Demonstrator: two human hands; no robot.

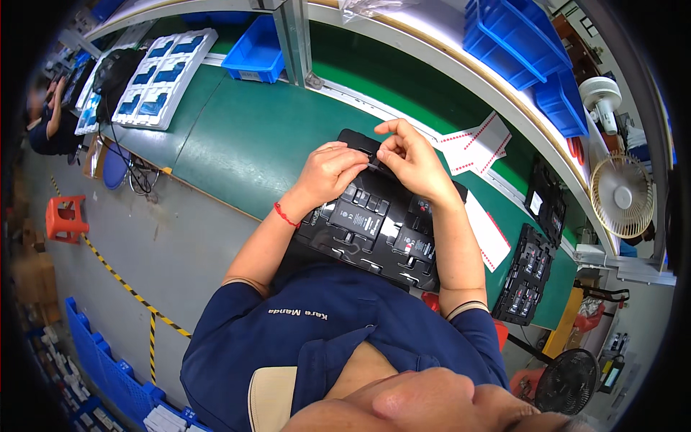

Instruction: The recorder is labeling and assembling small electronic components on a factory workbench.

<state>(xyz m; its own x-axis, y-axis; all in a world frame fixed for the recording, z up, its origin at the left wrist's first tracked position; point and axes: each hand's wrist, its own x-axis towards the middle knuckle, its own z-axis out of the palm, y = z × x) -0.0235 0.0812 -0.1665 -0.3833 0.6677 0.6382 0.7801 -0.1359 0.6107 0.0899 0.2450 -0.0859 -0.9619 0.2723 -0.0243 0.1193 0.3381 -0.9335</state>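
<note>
A black plastic tray (338, 248) lies in front of me on the green table, its pockets holding several flat black packs (362, 216) with pale print. Over its far part my left hand (332, 171) is closed, thumb and fingertips pinched together. Close beside it, my right hand (412, 162) has its thumb and index finger brought together, the other fingers curled. Between the two hands shows a thin pale sliver (376, 168), too small to name. What exactly sits in either pinch is hidden by the fingers.
White sheets with red marks (475, 144) lie at the tray's far right. More black trays (524, 277) stand farther right. A white tray with blue items (162, 79) and a blue bin (257, 54) are at far left. A metal post (294, 43) rises at the table's back.
</note>
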